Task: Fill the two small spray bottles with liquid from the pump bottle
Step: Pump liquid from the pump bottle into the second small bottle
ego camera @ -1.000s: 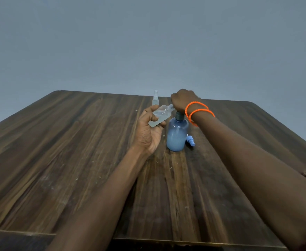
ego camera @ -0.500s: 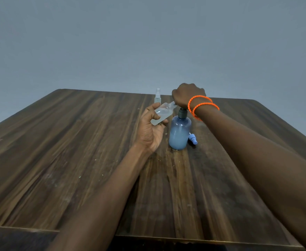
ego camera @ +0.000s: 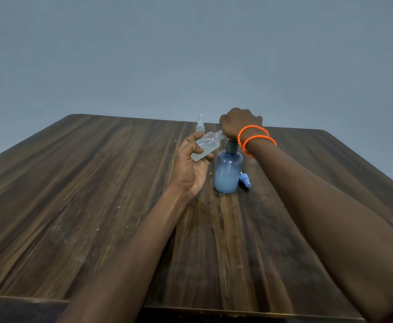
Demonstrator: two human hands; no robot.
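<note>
Fingers [ego camera: 199,148] of the left hand [ego camera: 192,166] curl around a small clear spray bottle [ego camera: 206,146], tilted, its open neck up against the right hand [ego camera: 239,124]. That hand is closed over the head of the pump bottle [ego camera: 228,173], fingers bunched downward. Translucent blue with a dark collar, the pump bottle stands upright toward the table's [ego camera: 97,206] far edge. A blue spray cap [ego camera: 245,179] lies just beside its base. A second clear spray bottle [ego camera: 200,123] stands at the far edge. Orange bracelets [ego camera: 253,138] circle the right wrist.
</note>
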